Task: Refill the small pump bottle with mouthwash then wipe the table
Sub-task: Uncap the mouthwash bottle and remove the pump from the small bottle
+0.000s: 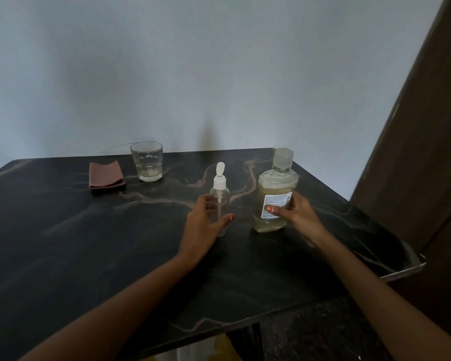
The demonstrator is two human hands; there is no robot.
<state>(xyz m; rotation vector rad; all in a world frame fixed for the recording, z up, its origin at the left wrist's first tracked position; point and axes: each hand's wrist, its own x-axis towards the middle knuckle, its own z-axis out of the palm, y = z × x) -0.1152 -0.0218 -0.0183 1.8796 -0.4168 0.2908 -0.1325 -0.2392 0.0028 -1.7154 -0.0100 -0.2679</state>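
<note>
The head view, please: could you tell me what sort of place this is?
Probably a room in a home: a dark stone-patterned table by a plain wall, holding a glass, a folded cloth, a mouthwash bottle and a pump bottle.

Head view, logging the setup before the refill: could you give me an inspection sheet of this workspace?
Surface: dark marbled table.
Job's things: small pump bottle, clear, pump on; mouthwash bottle, capped, pale yellow liquid; folded cloth at far left.
Clutter: glass beside the cloth.
Hands: left hand grips the small pump bottle; right hand grips the mouthwash bottle.
Cables: thin wire-like line behind the glass, unclear.
Surroundings: pale wall behind; dark wooden panel on the right.
</note>
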